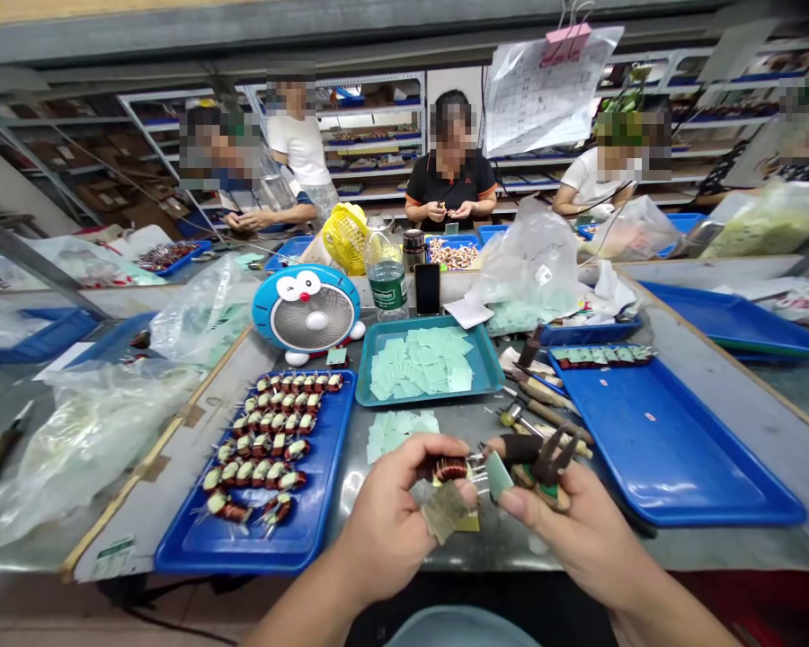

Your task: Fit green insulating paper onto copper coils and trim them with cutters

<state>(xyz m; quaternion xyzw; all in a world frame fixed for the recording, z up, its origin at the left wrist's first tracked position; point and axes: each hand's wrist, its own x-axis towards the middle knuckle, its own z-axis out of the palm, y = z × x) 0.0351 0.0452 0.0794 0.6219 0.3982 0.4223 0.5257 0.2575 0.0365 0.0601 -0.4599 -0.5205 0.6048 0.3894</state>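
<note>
My left hand (401, 508) grips a copper-wound coil (450, 469) whose metal leads point right. A dull brownish square piece (445, 510) is also at its fingertips. Facing the leads, my right hand (573, 517) pinches a pale green square sheet (499, 476) between thumb and fingers and also holds pliers (549, 463) with their jaws pointing up. The sheet is close to the lead tips; whether they touch is unclear. Just behind my hands lies a loose pile of green sheets (399, 429), and more fill the teal tray (365, 395).
Rows of coils stand in the blue tray (243, 553) at left. The right blue tray (701, 467) bears a row of green-topped coils (603, 356). Hand tools (546, 395), a character fan (306, 314), a bottle (386, 279) and a phone (427, 289) lie beyond. Several people sit or stand behind.
</note>
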